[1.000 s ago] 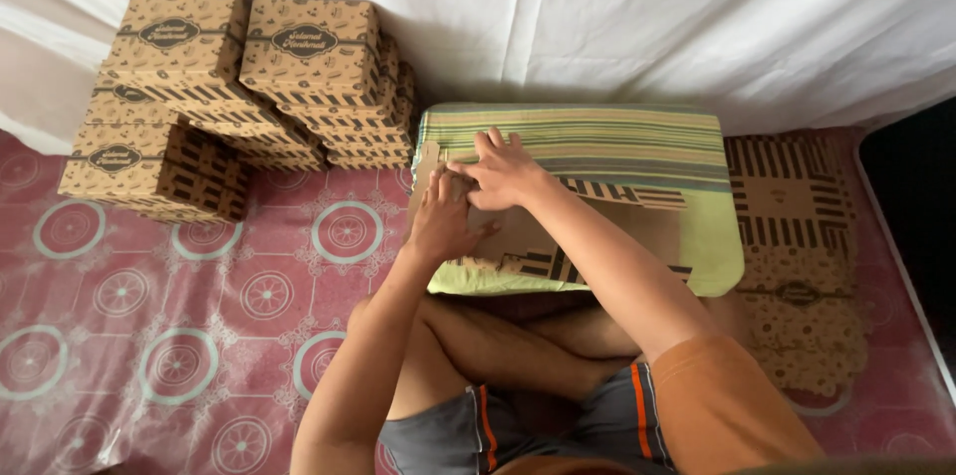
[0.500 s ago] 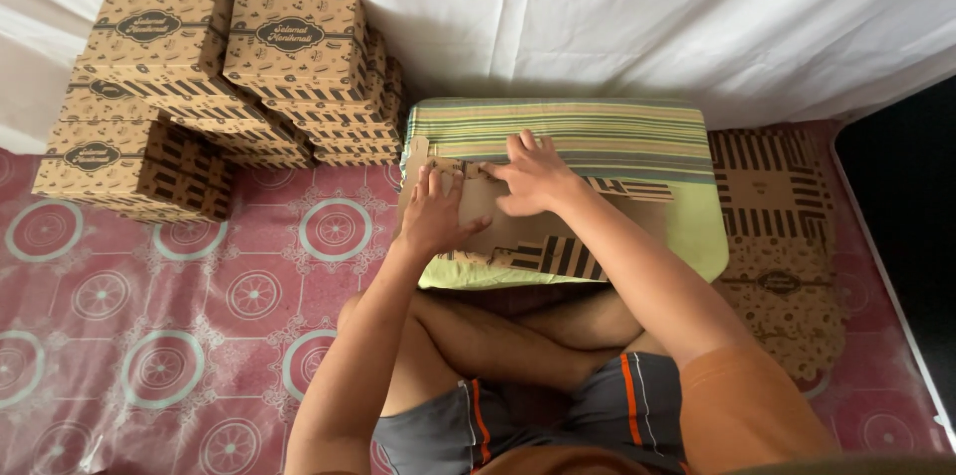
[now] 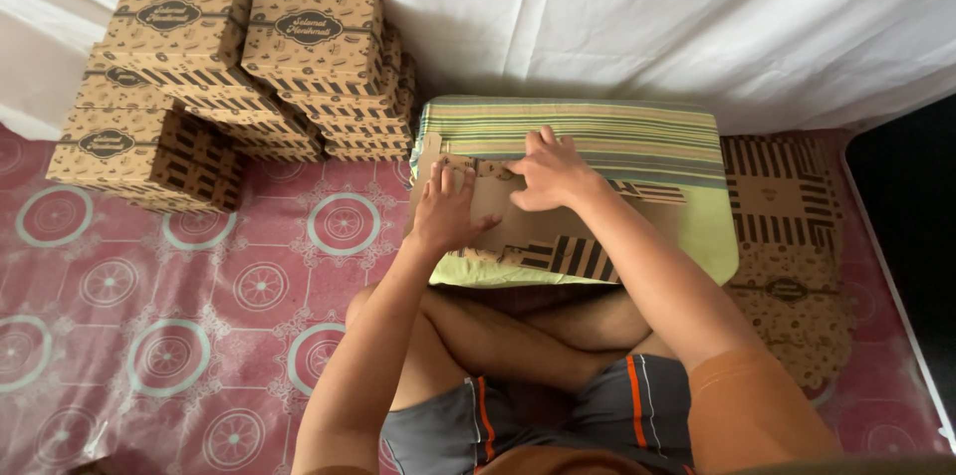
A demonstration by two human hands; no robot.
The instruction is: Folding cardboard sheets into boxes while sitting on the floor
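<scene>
A flat brown printed cardboard box blank (image 3: pixel 558 236) lies on a green striped cushion (image 3: pixel 687 146) in front of my crossed legs. My left hand (image 3: pixel 445 211) presses palm-down on the blank's left part, fingers spread toward its left edge. My right hand (image 3: pixel 550 172) rests on the blank's upper middle, fingers bent over a fold. Neither hand lifts the cardboard off the cushion.
Several folded brown printed boxes (image 3: pixel 229 67) are stacked at the back left against a white cloth wall (image 3: pixel 617 7). A pile of flat box blanks (image 3: pixel 787 236) lies to the right of the cushion. The floor has a pink patterned mat (image 3: pixel 149 306).
Both hands have shifted a little on the cardboard blank, the right hand moving up toward its top fold. The view has drifted slightly.
</scene>
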